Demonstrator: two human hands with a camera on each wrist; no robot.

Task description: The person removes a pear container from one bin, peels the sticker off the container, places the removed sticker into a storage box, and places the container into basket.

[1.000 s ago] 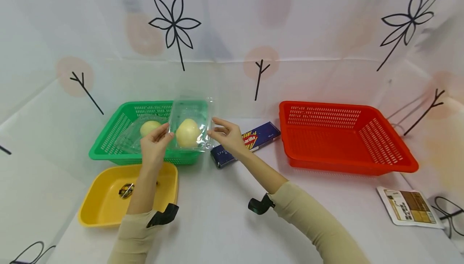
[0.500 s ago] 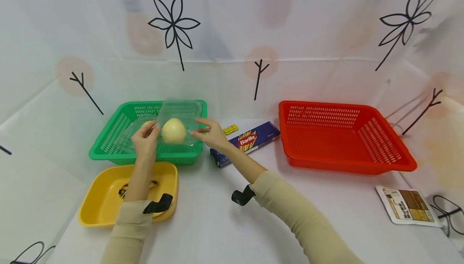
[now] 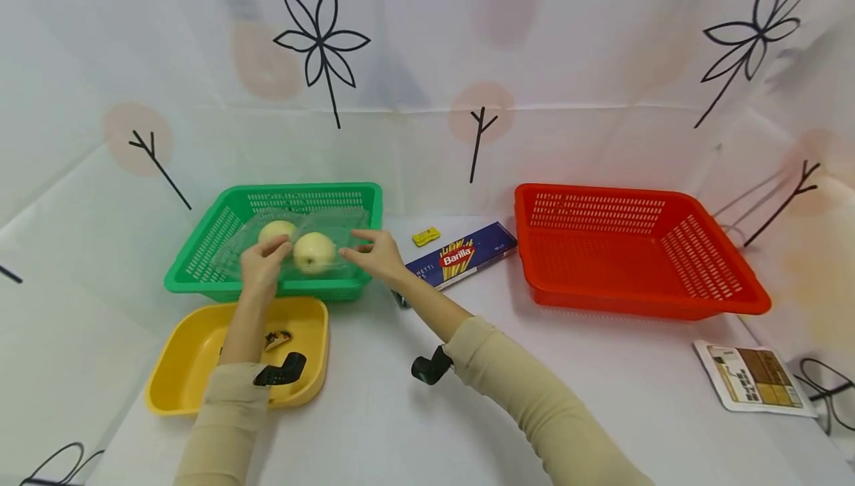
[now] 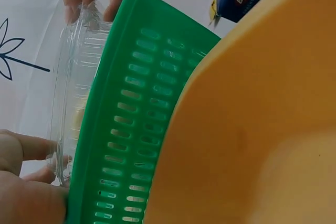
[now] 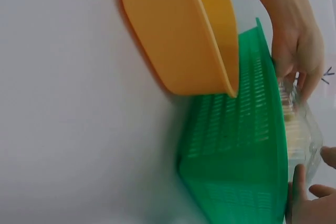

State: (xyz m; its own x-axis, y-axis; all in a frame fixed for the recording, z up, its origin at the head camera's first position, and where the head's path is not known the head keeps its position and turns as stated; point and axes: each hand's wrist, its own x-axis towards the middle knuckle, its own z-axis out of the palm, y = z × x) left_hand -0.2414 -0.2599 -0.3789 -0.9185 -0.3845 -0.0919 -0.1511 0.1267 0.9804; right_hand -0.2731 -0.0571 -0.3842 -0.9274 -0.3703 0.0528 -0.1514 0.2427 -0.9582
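Note:
A clear plastic box (image 3: 347,220) with a pale yellow-green fruit (image 3: 314,252), apple-like with a small dark dimple, is low inside the green basket (image 3: 364,286). My left hand (image 3: 262,267) pinches its left edge between thumb and fingers, as the left wrist view also shows at the box's side wall (image 4: 84,61). At the opposite edge my right hand (image 3: 377,254) holds the box by its fingertips. Just left of it, a second clear package with a similar fruit (image 3: 277,231) lies in the basket, partly behind my left hand.
A yellow tub (image 3: 194,367) with small items, one a printed packet (image 3: 277,338), stands before the green basket. Right of it lie a blue Barilla spaghetti box (image 3: 461,256) and a small yellow packet (image 3: 425,236). Farther right are a red basket (image 3: 601,256) and a white-brown pouch (image 3: 755,378).
Both hands have carried the clear box left and down into the green basket, and it has tipped from nearly upright to flatter. The small yellow packet has come into sight.

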